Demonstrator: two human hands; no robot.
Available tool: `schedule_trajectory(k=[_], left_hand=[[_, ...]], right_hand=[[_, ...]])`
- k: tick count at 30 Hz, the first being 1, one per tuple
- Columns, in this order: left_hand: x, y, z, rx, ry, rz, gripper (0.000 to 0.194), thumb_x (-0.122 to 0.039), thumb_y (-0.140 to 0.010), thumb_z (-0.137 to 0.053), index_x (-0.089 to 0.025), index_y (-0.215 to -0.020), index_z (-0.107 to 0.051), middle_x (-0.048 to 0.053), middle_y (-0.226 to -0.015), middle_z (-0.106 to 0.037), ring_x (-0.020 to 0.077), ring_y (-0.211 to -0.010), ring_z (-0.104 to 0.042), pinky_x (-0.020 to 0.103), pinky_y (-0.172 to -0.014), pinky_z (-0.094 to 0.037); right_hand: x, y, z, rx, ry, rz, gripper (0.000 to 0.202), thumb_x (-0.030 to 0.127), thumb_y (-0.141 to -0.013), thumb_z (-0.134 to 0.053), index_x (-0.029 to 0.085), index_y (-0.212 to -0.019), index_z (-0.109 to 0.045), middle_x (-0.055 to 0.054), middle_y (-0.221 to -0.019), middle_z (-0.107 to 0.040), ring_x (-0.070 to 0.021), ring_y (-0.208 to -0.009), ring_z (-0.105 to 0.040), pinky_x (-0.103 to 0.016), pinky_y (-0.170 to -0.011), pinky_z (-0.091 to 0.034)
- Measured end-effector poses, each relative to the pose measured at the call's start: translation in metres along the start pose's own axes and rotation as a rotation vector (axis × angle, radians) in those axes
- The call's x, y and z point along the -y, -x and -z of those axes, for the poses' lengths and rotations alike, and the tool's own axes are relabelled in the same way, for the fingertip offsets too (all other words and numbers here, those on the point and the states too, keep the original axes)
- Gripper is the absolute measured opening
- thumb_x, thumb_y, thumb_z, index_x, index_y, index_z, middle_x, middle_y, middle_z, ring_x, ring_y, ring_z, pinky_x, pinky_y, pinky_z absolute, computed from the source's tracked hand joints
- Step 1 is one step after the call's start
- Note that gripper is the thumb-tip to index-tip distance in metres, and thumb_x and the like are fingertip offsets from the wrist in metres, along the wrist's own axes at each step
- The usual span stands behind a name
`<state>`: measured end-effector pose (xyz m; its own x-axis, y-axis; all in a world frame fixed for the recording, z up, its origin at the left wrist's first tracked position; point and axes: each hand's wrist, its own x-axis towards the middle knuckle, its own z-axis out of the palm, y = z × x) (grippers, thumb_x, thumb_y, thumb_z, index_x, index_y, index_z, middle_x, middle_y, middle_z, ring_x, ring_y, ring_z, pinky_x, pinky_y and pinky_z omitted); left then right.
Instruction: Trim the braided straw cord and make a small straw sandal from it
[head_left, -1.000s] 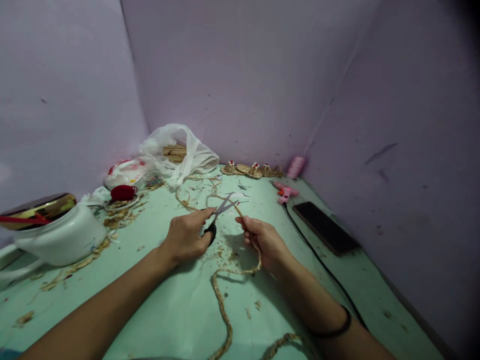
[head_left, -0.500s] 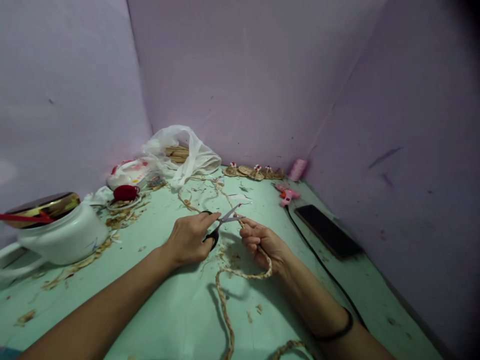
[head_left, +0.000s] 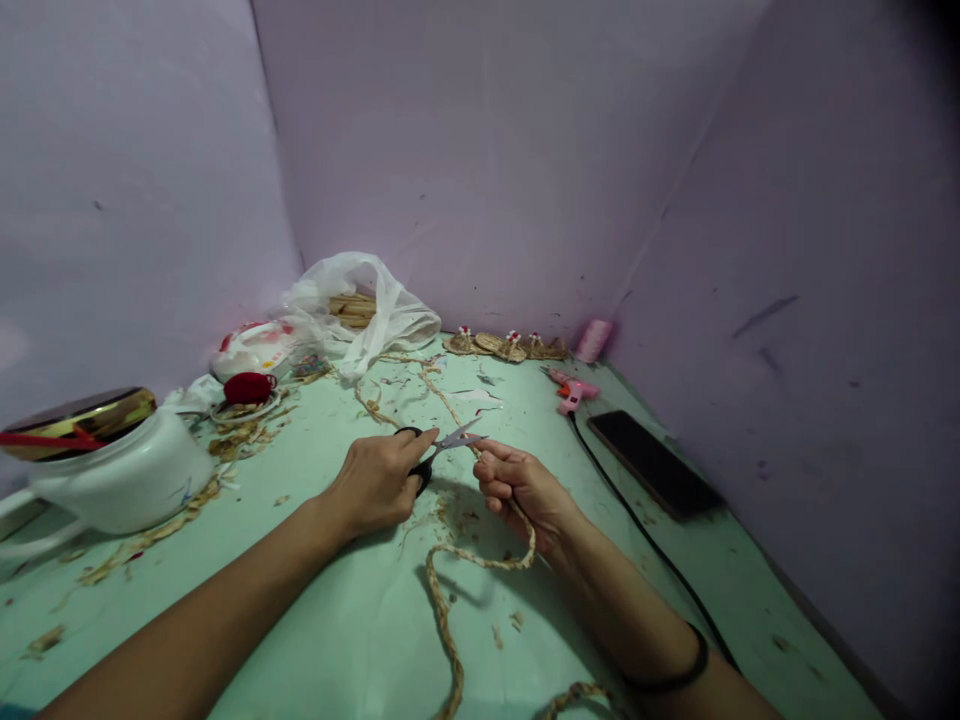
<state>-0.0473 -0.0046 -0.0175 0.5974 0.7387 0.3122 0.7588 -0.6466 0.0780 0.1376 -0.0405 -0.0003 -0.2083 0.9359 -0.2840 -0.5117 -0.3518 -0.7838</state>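
left hand (head_left: 379, 480) grips scissors (head_left: 453, 439), blades parted at the braid (head_left: 442, 605); right hand (head_left: 517, 485) pinches the braid, which trails toward the far edge of the bench (head_left: 337, 625); fingertips sit close to the blades, so a slip could nick them; a slack braid could fold between the blades.

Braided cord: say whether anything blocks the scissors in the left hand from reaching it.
Nothing visible does: the open scissors in the left hand are at the braided cord, with the right hand, gripping it, close beside the blades.
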Motion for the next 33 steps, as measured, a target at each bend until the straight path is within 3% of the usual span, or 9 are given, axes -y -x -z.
schedule_trajectory(k=[13,19,22,26,29,33], left_hand=[[0.002,0.0,0.002,-0.002,0.129,0.035,0.05,-0.011,-0.069,-0.043,-0.026,-0.115,-0.053,0.001,-0.083,-0.068,0.0168,-0.073,-0.061,0.024,-0.063,-0.043],[0.014,-0.002,0.005,-0.211,0.235,0.171,0.045,-0.019,-0.069,-0.045,-0.024,-0.113,-0.055,0.001,-0.097,-0.067,0.0178,-0.086,-0.062,0.026,-0.075,-0.044],[0.012,-0.001,0.008,-0.167,0.163,0.096,0.053,-0.021,-0.066,-0.048,-0.022,-0.118,-0.052,0.004,-0.103,-0.065,0.0207,-0.089,-0.061,0.029,-0.077,-0.045],[0.003,0.0,0.008,-0.048,0.102,0.025,0.053,-0.017,-0.066,-0.046,-0.021,-0.119,-0.051,0.005,-0.094,-0.066,0.0215,-0.083,-0.061,0.03,-0.07,-0.045],[0.004,-0.001,0.006,-0.048,0.233,0.086,0.048,-0.013,-0.067,-0.044,-0.026,-0.112,-0.056,0.001,-0.087,-0.068,0.018,-0.079,-0.061,0.027,-0.068,-0.044],[0.01,-0.008,0.009,-0.265,0.703,0.378,0.037,-0.022,-0.067,-0.051,-0.017,-0.104,-0.058,0.004,-0.083,-0.068,0.0166,-0.07,-0.062,0.026,-0.063,-0.046]], right_hand=[[0.0,0.001,0.0,-0.037,-0.013,0.023,0.039,-0.001,-0.064,-0.051,0.009,-0.101,-0.057,0.007,-0.049,-0.047,-0.0008,-0.032,-0.029,-0.011,-0.031,-0.039],[0.001,0.0,0.0,-0.03,-0.019,0.034,0.033,0.0,-0.063,-0.053,0.009,-0.094,-0.06,0.007,-0.05,-0.047,-0.0005,-0.031,-0.028,-0.012,-0.03,-0.037],[0.0,-0.001,0.0,-0.035,-0.007,0.041,0.026,0.002,-0.064,-0.055,0.009,-0.088,-0.061,0.007,-0.048,-0.046,-0.0005,-0.031,-0.027,-0.012,-0.031,-0.038],[-0.002,-0.002,0.001,-0.004,0.001,0.051,0.022,0.004,-0.065,-0.056,0.009,-0.086,-0.062,0.006,-0.048,-0.046,-0.0003,-0.032,-0.027,-0.012,-0.031,-0.038],[-0.003,-0.002,0.003,0.003,0.01,0.059,0.021,0.007,-0.067,-0.058,0.011,-0.087,-0.063,0.006,-0.049,-0.047,-0.0006,-0.032,-0.028,-0.012,-0.031,-0.039],[-0.005,-0.003,0.004,0.006,0.056,0.106,0.019,0.013,-0.069,-0.06,0.011,-0.087,-0.061,0.006,-0.049,-0.049,-0.0013,-0.033,-0.031,-0.014,-0.034,-0.042]])
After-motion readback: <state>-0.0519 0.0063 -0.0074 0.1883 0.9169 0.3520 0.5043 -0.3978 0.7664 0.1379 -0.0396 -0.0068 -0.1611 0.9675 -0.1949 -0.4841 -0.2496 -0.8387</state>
